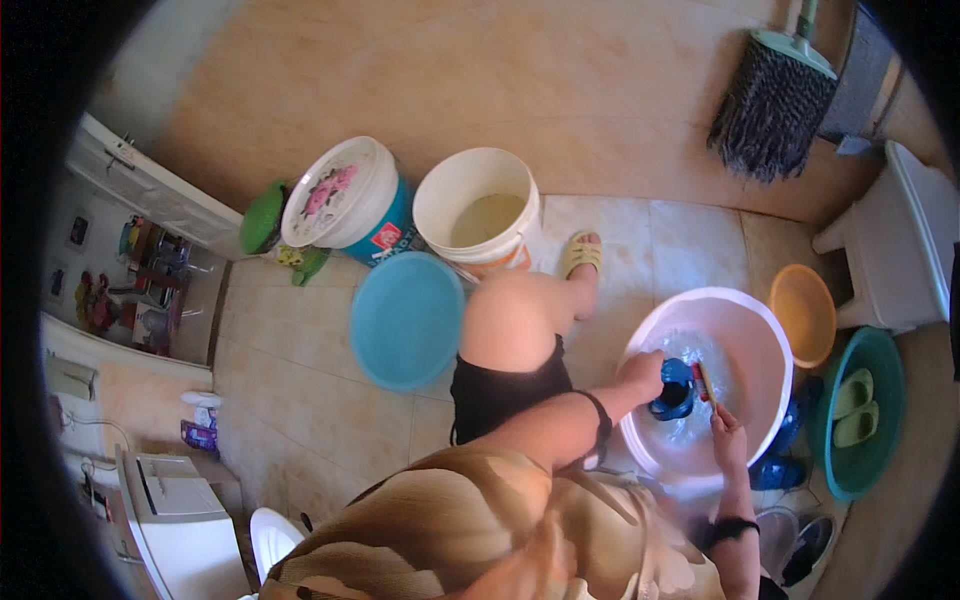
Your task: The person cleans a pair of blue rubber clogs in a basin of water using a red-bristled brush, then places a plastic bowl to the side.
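A wide pink plastic basin [761,360] stands on the floor before me with sudsy water [686,345] in it. My left hand [643,375] reaches over its left side and grips a dark blue slipper [673,405], held above the water with its opening showing. In my right hand [727,431], near the basin's lower edge, is the wooden handle of a scrubbing brush [703,381] with red bristles. The brush head is right beside the slipper; whether they touch I cannot tell.
More blue footwear [778,472] lies right of the basin, near an orange basin [802,315] and a green basin [896,420] holding light green clogs [855,424]. Leftward stand a blue basin [407,322], an open white bucket [480,169] with liquid and a lidded bucket [330,187].
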{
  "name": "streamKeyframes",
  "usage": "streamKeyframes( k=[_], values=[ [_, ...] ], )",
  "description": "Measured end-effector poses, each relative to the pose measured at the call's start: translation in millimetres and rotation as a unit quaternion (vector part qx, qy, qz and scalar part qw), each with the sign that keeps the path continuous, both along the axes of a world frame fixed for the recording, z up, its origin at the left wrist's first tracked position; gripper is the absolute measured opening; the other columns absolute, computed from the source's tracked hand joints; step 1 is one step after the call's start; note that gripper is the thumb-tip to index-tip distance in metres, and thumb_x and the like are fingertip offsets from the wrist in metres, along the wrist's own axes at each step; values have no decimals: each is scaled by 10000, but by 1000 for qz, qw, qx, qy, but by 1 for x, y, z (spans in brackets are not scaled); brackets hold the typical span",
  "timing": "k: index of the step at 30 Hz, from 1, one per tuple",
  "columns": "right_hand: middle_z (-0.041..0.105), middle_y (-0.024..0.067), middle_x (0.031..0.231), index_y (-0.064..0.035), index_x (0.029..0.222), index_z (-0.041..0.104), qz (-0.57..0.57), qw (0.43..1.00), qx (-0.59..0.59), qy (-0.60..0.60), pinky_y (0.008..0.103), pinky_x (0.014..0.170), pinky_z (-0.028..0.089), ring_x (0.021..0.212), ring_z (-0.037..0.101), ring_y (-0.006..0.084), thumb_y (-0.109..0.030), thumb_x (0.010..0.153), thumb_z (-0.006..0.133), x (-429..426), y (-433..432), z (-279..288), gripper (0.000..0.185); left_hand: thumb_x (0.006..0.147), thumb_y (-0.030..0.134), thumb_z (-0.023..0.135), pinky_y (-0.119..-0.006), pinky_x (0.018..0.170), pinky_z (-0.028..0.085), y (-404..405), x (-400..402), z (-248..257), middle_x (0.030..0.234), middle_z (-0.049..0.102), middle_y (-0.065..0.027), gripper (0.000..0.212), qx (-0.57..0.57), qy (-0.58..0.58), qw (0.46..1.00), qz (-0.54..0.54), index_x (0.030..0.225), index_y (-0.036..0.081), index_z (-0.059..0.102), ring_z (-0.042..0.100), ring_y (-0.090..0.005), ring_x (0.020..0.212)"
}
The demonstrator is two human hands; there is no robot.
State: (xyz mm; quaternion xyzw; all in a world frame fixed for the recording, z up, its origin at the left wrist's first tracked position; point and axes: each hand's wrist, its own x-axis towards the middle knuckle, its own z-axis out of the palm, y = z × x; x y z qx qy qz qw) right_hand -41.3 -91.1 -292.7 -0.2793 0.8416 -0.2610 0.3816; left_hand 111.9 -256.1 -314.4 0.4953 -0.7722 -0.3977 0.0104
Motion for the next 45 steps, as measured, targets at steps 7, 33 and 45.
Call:
streamKeyframes(
  k=[7,33,45],
  values=[
    [633,214,912,-39,1079,614,-30,996,-6,86,361,782,464,908,616,317,-339,826,543,-31,15,-9,399,645,65,624,-418,795,462,-7,-3,0,924,617,-186,379,-21,-21,999,-34,1022,84,581,586,-355,903],
    [478,-47,700,-54,1158,582,6,977,-125,-171,196,555,362,611,393,56,-188,871,569,11,-16,47,317,667,64,609,-429,782,450,-9,2,0,928,593,-175,318,-59,10,998,3,976,72,535,561,-363,898],
    [643,180,916,-120,1130,601,-72,994,-83,-14,351,798,458,885,623,285,-386,807,586,-32,8,-18,419,706,70,575,-437,779,453,-4,-4,-5,901,593,-187,283,-130,47,990,-8,986,73,530,562,-379,891]
  ],
)
